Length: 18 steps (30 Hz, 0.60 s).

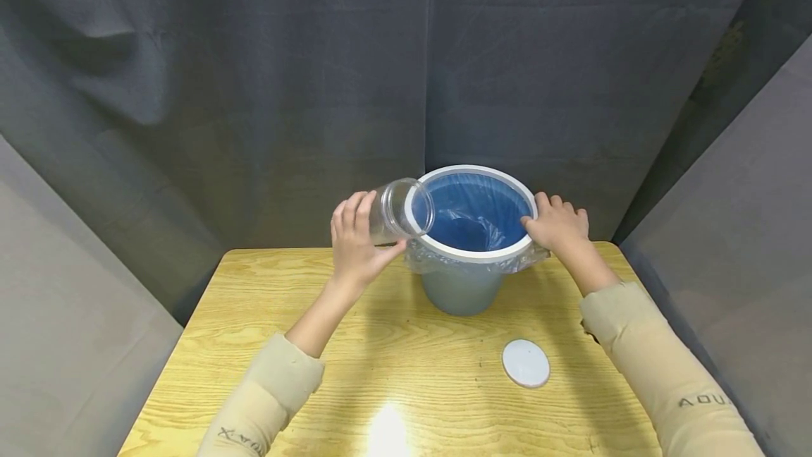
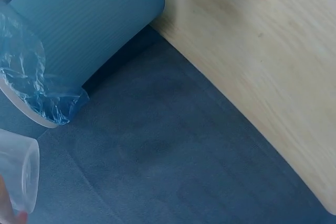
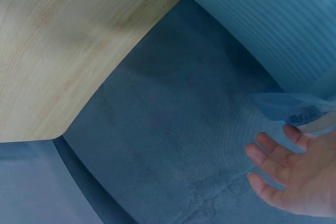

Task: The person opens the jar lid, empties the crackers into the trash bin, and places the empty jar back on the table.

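Observation:
My left hand (image 1: 357,238) grips a clear plastic jar (image 1: 380,214) round its side. The jar lies tilted nearly on its side, its open mouth over the left rim of a light blue trash bin (image 1: 463,291). In the left wrist view the jar's base (image 2: 29,177) shows at the lower left edge. My right hand (image 1: 560,224) holds the bin's right rim, thumb over the white ring and the other fingers outside. From the right wrist, those fingers (image 3: 268,163) look loosely bent and spread beside the rim. A round white lid (image 1: 526,363) lies flat on the table.
A clear plastic liner (image 1: 526,257) hangs over the bin's rim. The bin stands near the back edge of the wood-grain table (image 1: 266,316). Dark grey curtain (image 1: 304,90) closes off the back, with pale panels (image 1: 70,316) at both sides.

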Motion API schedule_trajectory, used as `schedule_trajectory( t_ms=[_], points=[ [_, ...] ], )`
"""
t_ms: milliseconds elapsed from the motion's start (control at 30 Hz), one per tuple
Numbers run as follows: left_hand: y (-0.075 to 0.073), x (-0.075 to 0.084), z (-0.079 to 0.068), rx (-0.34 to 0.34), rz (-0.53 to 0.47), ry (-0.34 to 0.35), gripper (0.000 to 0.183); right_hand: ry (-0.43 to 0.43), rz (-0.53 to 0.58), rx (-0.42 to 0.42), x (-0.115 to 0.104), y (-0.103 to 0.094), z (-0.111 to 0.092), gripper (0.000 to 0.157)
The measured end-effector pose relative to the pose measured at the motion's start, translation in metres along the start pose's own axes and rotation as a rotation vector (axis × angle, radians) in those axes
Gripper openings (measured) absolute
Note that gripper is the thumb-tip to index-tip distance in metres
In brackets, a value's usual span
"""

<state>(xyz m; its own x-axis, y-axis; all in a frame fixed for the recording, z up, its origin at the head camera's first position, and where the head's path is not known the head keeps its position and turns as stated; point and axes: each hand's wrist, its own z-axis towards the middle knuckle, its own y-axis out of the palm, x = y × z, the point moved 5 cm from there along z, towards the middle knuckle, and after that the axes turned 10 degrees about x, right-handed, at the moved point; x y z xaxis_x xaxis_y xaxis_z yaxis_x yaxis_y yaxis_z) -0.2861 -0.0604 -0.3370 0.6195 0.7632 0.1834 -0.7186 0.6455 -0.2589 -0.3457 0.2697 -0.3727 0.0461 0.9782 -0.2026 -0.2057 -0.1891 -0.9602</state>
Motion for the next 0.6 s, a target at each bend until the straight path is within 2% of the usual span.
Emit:
schedule_trajectory(
  t_ms=[167,400,600],
  points=[
    [-0.006,-0.004,-0.011,0.026,-0.067,-0.075,0.092,0.001,-0.001,-0.004,0.001,0.0,0.001,0.061],
    [-0.011,-0.007,-0.027,0.051,-0.143,-0.135,0.09,0.001,0.003,-0.013,0.0,0.0,0.0,0.061],
    [-0.015,-0.009,-0.044,0.068,-0.169,-0.181,0.09,-0.001,0.007,0.0,-0.001,-0.001,0.0,0.06]
  ],
)
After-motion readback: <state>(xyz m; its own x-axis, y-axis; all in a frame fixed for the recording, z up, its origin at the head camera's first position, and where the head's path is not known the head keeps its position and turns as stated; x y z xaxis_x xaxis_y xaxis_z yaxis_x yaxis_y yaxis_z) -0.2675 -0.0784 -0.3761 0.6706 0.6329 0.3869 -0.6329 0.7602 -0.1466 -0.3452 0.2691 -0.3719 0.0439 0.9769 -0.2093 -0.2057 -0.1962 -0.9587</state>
